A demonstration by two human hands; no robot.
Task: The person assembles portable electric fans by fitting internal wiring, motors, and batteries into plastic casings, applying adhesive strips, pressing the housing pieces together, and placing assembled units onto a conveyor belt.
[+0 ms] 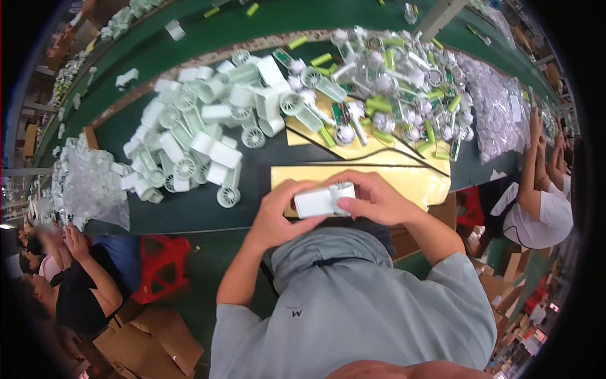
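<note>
Between my two hands, close in front of my body at the table's near edge, is a white plastic housing (314, 203) with a round vented end on its right side. My left hand (282, 210) wraps round its plain left end. Fingers of my right hand (377, 199) close on the vented end, the thumb pressed on its near side. Just beyond lies a yellow sheet (404, 183). To the left spreads a heap of similar pale housings (202, 120), some showing round spoked ends. On the right is a pile of electronic parts (404, 82) with green-yellow cylinders and clear pieces.
Black cables (385, 151) cross the yellow sheets. Clear plastic bags of parts lie at the far left (95, 183) and right (499, 107). Co-workers sit on both sides, one by a red stool (161, 265). Cardboard boxes (148, 341) stand on the floor. A green conveyor (221, 28) runs behind.
</note>
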